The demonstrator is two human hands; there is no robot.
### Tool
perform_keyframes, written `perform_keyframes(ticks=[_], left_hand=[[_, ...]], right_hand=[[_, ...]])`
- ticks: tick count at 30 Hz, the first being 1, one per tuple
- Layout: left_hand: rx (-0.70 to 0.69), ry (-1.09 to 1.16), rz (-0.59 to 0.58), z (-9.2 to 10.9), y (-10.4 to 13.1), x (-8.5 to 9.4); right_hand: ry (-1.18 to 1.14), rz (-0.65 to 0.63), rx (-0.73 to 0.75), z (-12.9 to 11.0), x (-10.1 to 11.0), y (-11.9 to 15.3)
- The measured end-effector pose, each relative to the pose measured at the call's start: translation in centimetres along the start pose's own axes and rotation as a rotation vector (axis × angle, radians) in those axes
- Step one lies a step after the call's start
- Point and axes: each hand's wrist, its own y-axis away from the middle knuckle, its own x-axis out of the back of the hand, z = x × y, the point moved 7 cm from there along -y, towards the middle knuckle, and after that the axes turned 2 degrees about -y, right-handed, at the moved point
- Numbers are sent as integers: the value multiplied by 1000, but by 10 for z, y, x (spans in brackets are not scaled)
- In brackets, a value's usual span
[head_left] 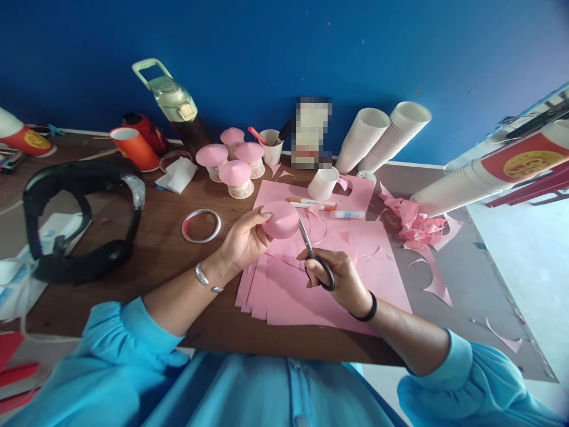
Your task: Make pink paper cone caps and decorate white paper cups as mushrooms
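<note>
Between the thumb and fingers of my left hand [249, 240] is a round pink paper disc [281, 220], held up over the stacked pink sheets [329, 290]. My right hand [335, 273] grips black-handled scissors [307, 240], their blades pointing up along the disc's right edge. Whether the blades are cutting paper I cannot tell. Behind the disc, an upside-down white paper cup [323, 183] sits on the pink paper. Pens [311, 204] and a clear-barrelled glue stick or marker [347, 214] lie near it. Several small decorated cups with pink cone tops [235, 173] stand at the back left.
Two stacks of white cups [362, 139] lean at the back wall, beside a partly blurred box [311, 133]. Pink scraps [420, 222] lie at the right. A tape roll [201, 226], black headband device [84, 273], bottle [178, 107] and orange cup [136, 149] are on the left.
</note>
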Motion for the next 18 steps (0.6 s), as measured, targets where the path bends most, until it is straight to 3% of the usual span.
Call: perform_keyframes(ticks=[7,14,18], left_hand=[[-1,-46,-7,5,-2,2],[114,-88,76,2,-2,16],[128,-77,44,1,-2,15]], right_hand=[[23,10,-64,1,1,0],[39,-20,-59,1,2,-1],[48,-33,-58,1,2,-1]])
